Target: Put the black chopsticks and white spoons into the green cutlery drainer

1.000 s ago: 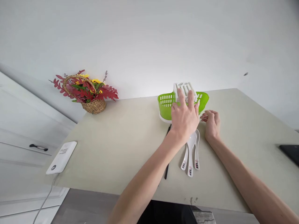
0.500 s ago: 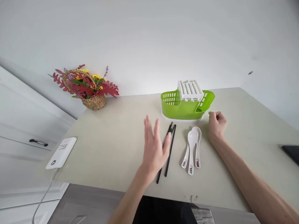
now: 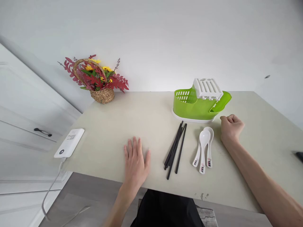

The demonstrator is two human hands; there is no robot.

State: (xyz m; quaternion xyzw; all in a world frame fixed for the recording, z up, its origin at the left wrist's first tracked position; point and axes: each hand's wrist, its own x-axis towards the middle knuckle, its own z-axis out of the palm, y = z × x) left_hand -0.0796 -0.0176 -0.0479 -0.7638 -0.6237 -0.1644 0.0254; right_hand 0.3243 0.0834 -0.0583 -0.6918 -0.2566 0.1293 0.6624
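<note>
My left hand (image 3: 135, 164) lies flat on the table, palm down with its fingers stretched out and nothing under them that I can see. To its right is a loose bunch of black chopsticks (image 3: 174, 151). Three white spoons (image 3: 204, 137), partly overlapping, lie farther right with printed marks on their handle ends. My right hand (image 3: 232, 127) rests on the table as a closed fist, right of the spoons; nothing shows in it. Behind them stands a green cutlery holder (image 3: 194, 108) with a white slotted top (image 3: 208, 88) and a white base.
A wicker basket of artificial flowers (image 3: 103, 95) stands at the back left against the wall. A white power bank (image 3: 69, 143) with a cable lies at the left edge of the table (image 3: 104, 126). A dark object (image 3: 300, 155) sits at the far right edge.
My left hand has moved left, off the chopsticks, and lowered flat to the table. The right fist stays beside the spoons. The view has shifted slightly left.
</note>
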